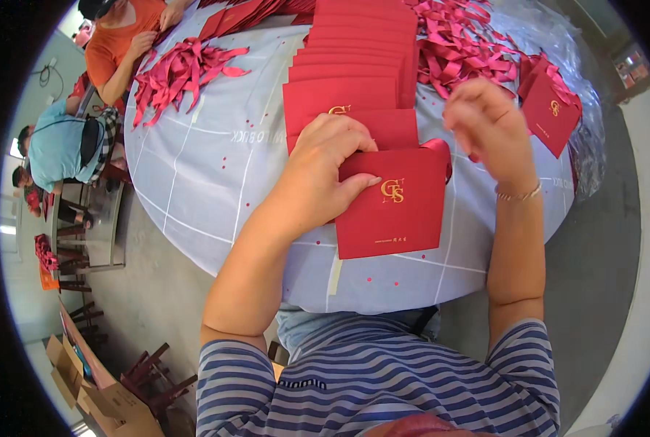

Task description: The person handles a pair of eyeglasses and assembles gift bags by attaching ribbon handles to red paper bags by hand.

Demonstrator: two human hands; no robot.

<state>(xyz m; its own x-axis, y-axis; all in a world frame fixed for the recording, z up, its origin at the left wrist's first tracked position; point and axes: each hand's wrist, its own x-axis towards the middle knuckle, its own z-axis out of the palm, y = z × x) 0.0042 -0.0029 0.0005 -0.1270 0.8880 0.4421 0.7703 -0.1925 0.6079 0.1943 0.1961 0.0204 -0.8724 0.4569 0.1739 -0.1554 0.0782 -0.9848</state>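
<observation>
My left hand [328,164] is closed on the upper left edge of a flat red paper gift bag [390,226], its thumb on the front near the gold emblem. A red ribbon [438,149] loops at the bag's upper right corner. Up and to the right of that loop, my right hand [492,127] is raised, slightly blurred, fingers bent and thumb apart. Nothing shows in it. Behind the held bag, a long overlapping row of red paper bags [339,87] runs away from me, its nearest ones partly covered by my left hand.
Loose red ribbons [463,54] are heaped right of the row, others [183,76] at left. Red bags with ribbons [554,109] lie by clear plastic [591,109] at right. A checked cloth [186,175] covers the round table. A person in orange [110,54] works at far left.
</observation>
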